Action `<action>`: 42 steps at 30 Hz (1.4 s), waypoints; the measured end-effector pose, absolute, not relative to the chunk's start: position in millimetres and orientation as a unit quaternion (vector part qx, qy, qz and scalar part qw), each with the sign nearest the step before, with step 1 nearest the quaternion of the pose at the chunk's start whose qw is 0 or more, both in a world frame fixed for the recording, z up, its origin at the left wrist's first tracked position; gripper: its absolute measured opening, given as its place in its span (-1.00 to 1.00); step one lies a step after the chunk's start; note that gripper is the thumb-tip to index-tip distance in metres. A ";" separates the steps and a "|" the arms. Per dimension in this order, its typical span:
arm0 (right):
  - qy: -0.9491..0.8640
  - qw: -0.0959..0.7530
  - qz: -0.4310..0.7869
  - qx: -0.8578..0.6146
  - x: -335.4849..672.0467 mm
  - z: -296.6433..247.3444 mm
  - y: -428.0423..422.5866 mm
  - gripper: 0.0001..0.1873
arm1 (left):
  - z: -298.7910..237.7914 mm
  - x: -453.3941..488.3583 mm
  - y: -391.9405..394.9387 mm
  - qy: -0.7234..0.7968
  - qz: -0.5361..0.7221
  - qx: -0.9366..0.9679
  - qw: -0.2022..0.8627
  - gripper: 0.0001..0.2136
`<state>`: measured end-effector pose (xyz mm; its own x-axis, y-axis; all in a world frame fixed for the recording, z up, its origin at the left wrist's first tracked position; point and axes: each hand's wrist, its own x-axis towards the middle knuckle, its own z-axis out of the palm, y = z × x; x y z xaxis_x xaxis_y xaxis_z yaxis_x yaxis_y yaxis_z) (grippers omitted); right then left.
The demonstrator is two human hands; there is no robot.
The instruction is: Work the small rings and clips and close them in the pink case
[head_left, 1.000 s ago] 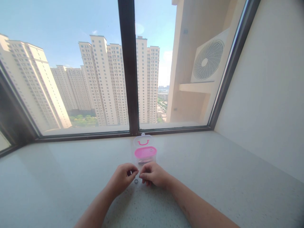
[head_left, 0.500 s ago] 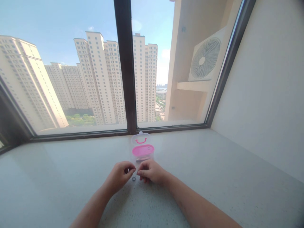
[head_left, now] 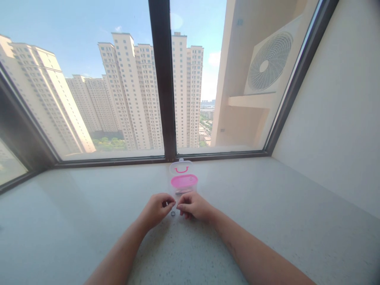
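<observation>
My left hand (head_left: 160,206) is closed in a pinch, thumb against fingertips; whatever it holds is too small to make out. Just to its right, my right hand (head_left: 193,206) also pinches, its fingertips close to the left ones with a narrow gap between. A small ring-shaped item (head_left: 173,213) lies on the speckled white sill below the fingertips. Behind my hands stands a clear plastic box with a pink inner tray (head_left: 184,181). Its clear lid (head_left: 181,168), with a pink handle, is tilted up at the back. My right hand partly hides the box's front.
The pale stone sill (head_left: 97,206) spreads around my hands. A dark window frame (head_left: 169,154) runs along its back edge, right behind the box. A white wall (head_left: 326,138) bounds the right side. Tall buildings and a fan unit are outside the glass.
The whole view has shifted slightly, so everything sits a bit higher and further right. Both hands keep their pinching pose near each other; the ring-shaped item stays on the sill.
</observation>
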<state>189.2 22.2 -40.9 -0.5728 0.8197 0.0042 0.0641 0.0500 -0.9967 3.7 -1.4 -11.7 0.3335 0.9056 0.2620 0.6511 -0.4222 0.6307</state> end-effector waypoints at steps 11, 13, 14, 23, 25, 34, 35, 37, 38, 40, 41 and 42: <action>-0.657 0.311 0.599 -0.338 188.3 -40.6 22.8 -0.80 | -10.8 4.6 -1.8 0.495 0.302 0.785 0.216 -0.81; -0.653 0.312 0.601 -0.339 188.0 -40.3 22.3 -0.80 | -10.8 4.4 -2.1 0.494 0.308 0.785 0.214 -0.81; -0.651 0.312 0.602 -0.342 187.9 -40.2 21.9 -0.80 | -10.9 4.3 -2.2 0.493 0.311 0.784 0.213 -0.80; -0.647 0.310 0.601 -0.352 187.2 -38.5 20.6 -0.82 | -11.5 4.0 -1.4 0.493 0.316 0.780 0.222 -0.81; -0.647 0.310 0.602 -0.351 187.0 -39.3 21.5 -0.82 | -11.4 3.8 -1.5 0.491 0.319 0.779 0.223 -0.80; -0.650 0.305 0.603 -0.349 186.6 -38.1 22.6 -0.86 | -9.7 3.0 -1.9 0.489 0.314 0.781 0.230 -0.79; -0.648 0.304 0.603 -0.352 186.6 -37.2 22.1 -0.86 | -9.7 2.7 -1.8 0.489 0.314 0.780 0.231 -0.79; -0.647 0.302 0.603 -0.357 186.8 -35.9 21.3 -0.86 | -9.9 2.5 -1.8 0.491 0.314 0.778 0.233 -0.79; -0.646 0.301 0.603 -0.358 186.9 -35.6 21.1 -0.87 | -9.9 2.5 -1.9 0.493 0.315 0.777 0.234 -0.78; -0.649 0.299 0.601 -0.357 187.1 -35.7 21.1 -0.88 | -9.5 2.7 -2.0 0.495 0.317 0.773 0.238 -0.78; -0.651 0.298 0.600 -0.356 187.2 -35.9 21.3 -0.89 | -9.1 2.9 -2.1 0.496 0.319 0.771 0.240 -0.78; -0.653 0.297 0.599 -0.356 187.3 -36.0 21.5 -0.89 | -8.6 3.1 -2.2 0.496 0.320 0.770 0.241 -0.78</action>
